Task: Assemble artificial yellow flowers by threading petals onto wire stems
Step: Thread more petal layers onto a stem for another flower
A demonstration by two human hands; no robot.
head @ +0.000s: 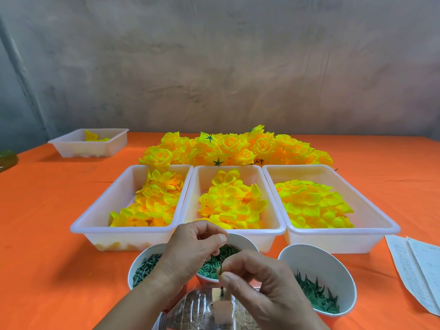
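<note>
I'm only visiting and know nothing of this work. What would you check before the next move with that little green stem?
1. Grip on the thin green wire stem: ok, the right hand pinches it upright.
2. Stem bare: ok, no petal on it.
3. Load in the left hand: cannot tell; its curled fingers hide anything pinched over the white paper bowl of green rings.
4. Supply of yellow fabric petals: ok, the middle white plastic tray is well stocked.
5. Supply of green star-shaped pieces: ok, in the right white paper bowl.
</note>
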